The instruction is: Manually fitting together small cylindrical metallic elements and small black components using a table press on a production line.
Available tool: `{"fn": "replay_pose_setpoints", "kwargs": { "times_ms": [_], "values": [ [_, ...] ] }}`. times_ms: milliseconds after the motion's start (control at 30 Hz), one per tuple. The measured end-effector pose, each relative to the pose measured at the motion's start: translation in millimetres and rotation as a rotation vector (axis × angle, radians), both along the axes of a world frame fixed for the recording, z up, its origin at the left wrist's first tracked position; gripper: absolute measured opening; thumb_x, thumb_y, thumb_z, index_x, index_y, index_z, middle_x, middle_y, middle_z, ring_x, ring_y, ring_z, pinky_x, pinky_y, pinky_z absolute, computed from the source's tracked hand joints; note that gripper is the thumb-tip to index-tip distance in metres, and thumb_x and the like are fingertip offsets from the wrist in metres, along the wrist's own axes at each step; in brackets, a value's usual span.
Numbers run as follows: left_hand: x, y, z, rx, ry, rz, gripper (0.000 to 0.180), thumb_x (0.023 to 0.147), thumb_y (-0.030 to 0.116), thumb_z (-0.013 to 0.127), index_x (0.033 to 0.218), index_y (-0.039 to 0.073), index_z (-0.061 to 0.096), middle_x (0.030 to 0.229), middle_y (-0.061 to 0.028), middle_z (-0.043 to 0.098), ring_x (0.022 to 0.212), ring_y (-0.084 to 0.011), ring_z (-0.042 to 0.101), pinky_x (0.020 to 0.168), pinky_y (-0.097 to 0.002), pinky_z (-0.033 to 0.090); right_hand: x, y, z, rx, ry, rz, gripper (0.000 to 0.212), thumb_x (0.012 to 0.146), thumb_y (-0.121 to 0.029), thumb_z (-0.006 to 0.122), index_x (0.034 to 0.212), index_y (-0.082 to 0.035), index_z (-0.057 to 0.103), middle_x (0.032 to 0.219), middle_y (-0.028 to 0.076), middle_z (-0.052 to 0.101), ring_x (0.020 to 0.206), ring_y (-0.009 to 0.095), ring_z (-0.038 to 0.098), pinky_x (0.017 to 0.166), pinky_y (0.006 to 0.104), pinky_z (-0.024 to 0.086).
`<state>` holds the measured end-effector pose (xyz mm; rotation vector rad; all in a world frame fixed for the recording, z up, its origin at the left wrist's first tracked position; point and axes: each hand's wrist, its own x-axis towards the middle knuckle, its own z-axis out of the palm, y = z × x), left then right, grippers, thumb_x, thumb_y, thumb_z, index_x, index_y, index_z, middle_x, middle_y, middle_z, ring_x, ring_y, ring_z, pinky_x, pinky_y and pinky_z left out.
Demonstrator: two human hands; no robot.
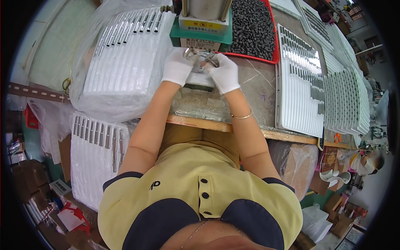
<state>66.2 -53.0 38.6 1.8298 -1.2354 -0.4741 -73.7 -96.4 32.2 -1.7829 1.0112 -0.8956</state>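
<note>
My left hand (179,67), in a white glove, is closed with its fingertips on a shiny metal piece (188,53). Opposite it, my gloved right hand (225,73) pinches another small shiny metal piece (211,58). Both hands meet over the front of a bench press with a green body (201,40). The exact shape of what they hold is partly covered by the fingers. Below the hands, a metal block (200,80) sits at the bench edge.
Left of the press lies a white ribbed tray (116,79) with chrome tubes (146,21); a lower tray (89,166) holds more. A red bin (276,46) of small black plastic parts (252,27) stands right. Further right are ribbed trays (293,100). Scissors (66,85) lie far left.
</note>
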Motion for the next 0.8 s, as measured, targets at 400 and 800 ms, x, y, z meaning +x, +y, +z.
{"fn": "replay_pose_setpoints", "kwargs": {
  "times_ms": [400, 800],
  "values": [
    [22, 59, -3, -0.099, 0.78, 0.059, 0.029, 0.088, 0.021, 0.055, 0.105, -0.002, 0.048, 0.074, -0.008, 0.06, 0.044, -0.0058, 0.046, 0.039, -0.0185, 0.036, 20, -5, -7, -0.158, 0.244, 0.009, 0.039, 0.07, -0.021, 0.074, 0.1, 0.001, 0.062, 0.083, 0.013, 0.067, 0.075, 0.021, 0.065, 0.07, 0.0276, 0.05],
    [-39, 80, -4, 0.142, 0.631, -0.444, 0.02, 0.078, 0.017, 0.065, 0.09, 0.004, 0.055, 0.074, -0.0034, 0.059, 0.054, -0.0089, 0.049, 0.051, -0.0241, 0.041, -55, 53, 24, 0.379, -0.325, 0.172, 0.022, 0.084, -0.016, 0.063, 0.097, 0.002, 0.062, 0.079, 0.001, 0.062, 0.065, 0.004, 0.05, 0.06, 0.0195, 0.042]
  ]
}}
